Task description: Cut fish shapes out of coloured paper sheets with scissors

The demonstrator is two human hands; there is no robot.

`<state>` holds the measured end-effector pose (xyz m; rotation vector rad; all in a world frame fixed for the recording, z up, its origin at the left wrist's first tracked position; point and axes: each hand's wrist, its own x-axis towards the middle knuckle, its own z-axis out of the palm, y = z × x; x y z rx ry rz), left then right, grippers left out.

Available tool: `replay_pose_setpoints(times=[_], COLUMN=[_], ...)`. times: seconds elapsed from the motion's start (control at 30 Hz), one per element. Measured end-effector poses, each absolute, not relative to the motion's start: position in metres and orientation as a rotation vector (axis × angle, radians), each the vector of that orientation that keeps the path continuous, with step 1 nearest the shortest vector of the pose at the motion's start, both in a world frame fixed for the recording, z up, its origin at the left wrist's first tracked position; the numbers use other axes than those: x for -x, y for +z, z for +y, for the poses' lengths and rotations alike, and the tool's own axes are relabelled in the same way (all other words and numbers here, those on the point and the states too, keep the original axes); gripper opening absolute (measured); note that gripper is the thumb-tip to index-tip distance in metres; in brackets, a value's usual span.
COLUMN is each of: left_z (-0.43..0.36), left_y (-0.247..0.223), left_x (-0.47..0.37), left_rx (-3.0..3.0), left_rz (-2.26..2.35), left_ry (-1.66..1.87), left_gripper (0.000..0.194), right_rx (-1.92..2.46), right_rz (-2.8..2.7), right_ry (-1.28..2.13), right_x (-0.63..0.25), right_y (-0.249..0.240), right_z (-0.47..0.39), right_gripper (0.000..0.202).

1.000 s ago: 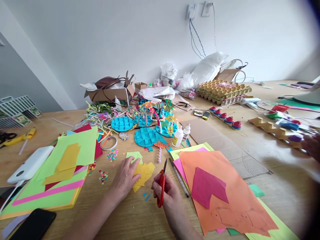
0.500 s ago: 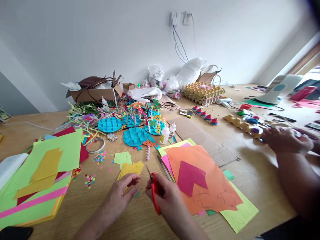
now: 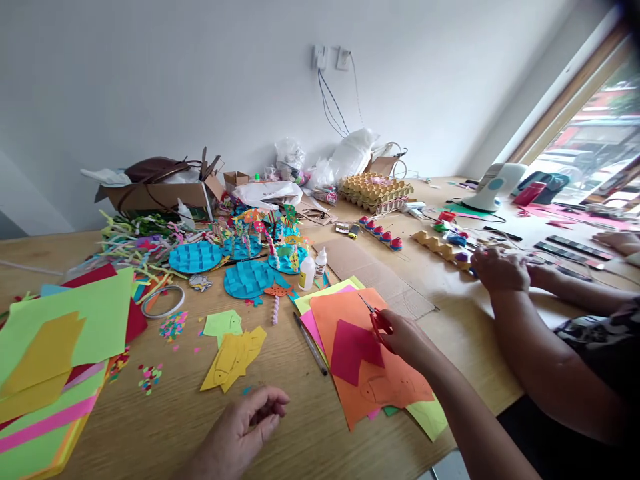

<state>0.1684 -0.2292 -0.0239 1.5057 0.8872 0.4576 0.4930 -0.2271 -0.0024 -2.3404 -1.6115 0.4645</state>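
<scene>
Fingers of the right hand [image 3: 409, 339] are curled round the handles of the red scissors [image 3: 379, 323], with the blades poking out past them, over the orange paper [image 3: 345, 308]. Fingers of the left hand [image 3: 245, 421] are half bent and hold nothing. Just past them, yellow paper pieces [image 3: 234, 359] with drawn lines lie on the wooden table [image 3: 150, 427].

head view | forward-down | close over table [image 3: 130, 417] | wall [image 3: 225, 80] beyond
</scene>
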Motion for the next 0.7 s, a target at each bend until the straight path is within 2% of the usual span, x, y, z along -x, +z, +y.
replay_pose_setpoints(times=[0.17, 0.43, 0.57, 0.7], left_z=[-0.230, -0.229, -0.227, -0.224], left_y=[-0.029, -0.041, -0.040, -0.038], left_x=[-0.172, -0.167, -0.167, -0.166], left_rx=[-1.484, -1.443, -1.426, -1.375], left_rz=[0.883, 0.886, 0.885, 0.891], left_ry=[0.430, 0.465, 0.475, 0.501], left_gripper=[0.021, 0.022, 0.022, 0.024], right_rx=[2.388, 2.349, 2.300, 2.203], right_rz=[-1.627, -1.675, -1.667, -1.666], right_ry=[0.406, 0.421, 0.518, 0.752], right_x=[-0.489, -0.486, -0.483, -0.480], right_y=[-0.011, -0.020, -0.009, 0.013], right_z=[-0.225, -0.219, -0.217, -0.222], right_gripper=[0.014, 0.010, 0.019, 0.021])
